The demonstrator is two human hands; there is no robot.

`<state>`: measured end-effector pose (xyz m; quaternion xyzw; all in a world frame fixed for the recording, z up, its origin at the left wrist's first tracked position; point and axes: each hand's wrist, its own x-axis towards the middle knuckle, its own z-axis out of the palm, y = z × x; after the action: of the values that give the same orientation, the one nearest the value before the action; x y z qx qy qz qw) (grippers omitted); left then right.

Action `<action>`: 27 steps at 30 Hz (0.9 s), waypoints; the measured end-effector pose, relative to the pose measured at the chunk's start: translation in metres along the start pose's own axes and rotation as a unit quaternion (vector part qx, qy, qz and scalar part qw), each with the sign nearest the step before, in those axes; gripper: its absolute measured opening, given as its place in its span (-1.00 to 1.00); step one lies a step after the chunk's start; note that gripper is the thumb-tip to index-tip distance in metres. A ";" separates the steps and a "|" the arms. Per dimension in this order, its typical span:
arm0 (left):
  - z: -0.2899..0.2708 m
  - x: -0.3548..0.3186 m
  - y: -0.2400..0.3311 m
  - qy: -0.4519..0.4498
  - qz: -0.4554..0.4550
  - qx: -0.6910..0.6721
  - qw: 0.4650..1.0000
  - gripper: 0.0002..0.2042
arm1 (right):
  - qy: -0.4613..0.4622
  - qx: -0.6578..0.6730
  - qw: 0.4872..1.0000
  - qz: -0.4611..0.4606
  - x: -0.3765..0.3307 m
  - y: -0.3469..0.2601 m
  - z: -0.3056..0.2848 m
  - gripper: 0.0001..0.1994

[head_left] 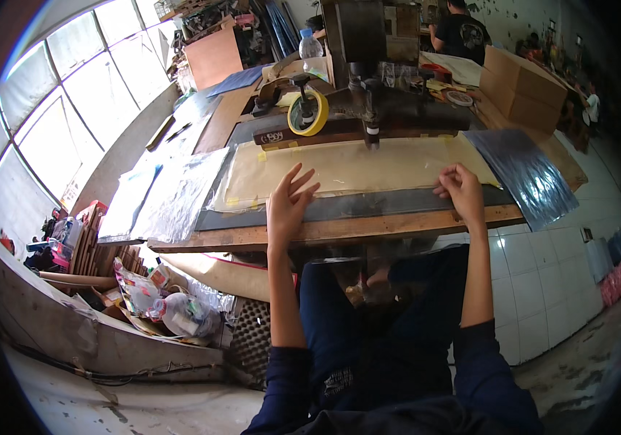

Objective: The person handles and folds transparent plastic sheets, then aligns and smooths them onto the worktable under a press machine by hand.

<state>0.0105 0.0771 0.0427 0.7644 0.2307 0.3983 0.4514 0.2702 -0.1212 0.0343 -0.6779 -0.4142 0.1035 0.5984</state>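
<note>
My left hand (290,205) is over the front left part of a long pale yellow sheet (375,163), its fingers spread and nothing visible in them. Near the sheet's right end, my right hand (462,190) has its fingers curled together as in a pinch; whatever may be between them is hidden. The sheet lies on a dark flat plate (339,208), with small yellow tape pieces along its edges. Just behind it runs a dark bar (397,133) of a machine. A roll of yellow tape (317,119) hangs there.
Clear plastic sheets (180,196) lie on the table's left, and a stack of shiny bluish film (524,174) overhangs its right edge. A cardboard box (520,90) and a bottle (310,45) stand farther back. Bags and bottles (180,312) crowd the lower left. A person (462,32) is beyond.
</note>
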 end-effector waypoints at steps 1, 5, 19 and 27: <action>0.007 -0.009 0.007 0.005 0.004 -0.094 0.996 -0.46 | -0.003 0.000 1.000 0.021 -0.009 -0.002 0.002 -0.89; 0.020 -0.062 0.048 0.052 -0.020 -0.254 0.966 -0.48 | -0.028 0.098 0.995 0.006 -0.059 -0.031 0.013 -0.79; 0.107 -0.133 0.120 -0.002 0.067 -0.392 0.918 -0.48 | -0.054 0.077 0.985 -0.145 -0.138 -0.119 0.057 -0.56; 0.062 -0.121 0.119 0.094 0.166 -0.140 0.972 -0.45 | -0.005 0.249 0.966 -0.072 -0.135 -0.109 0.028 -0.71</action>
<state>-0.0091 -0.0987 0.0814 0.6806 0.0842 0.5660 0.4576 0.1191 -0.1997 0.0767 -0.4751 -0.4260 0.1632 0.7525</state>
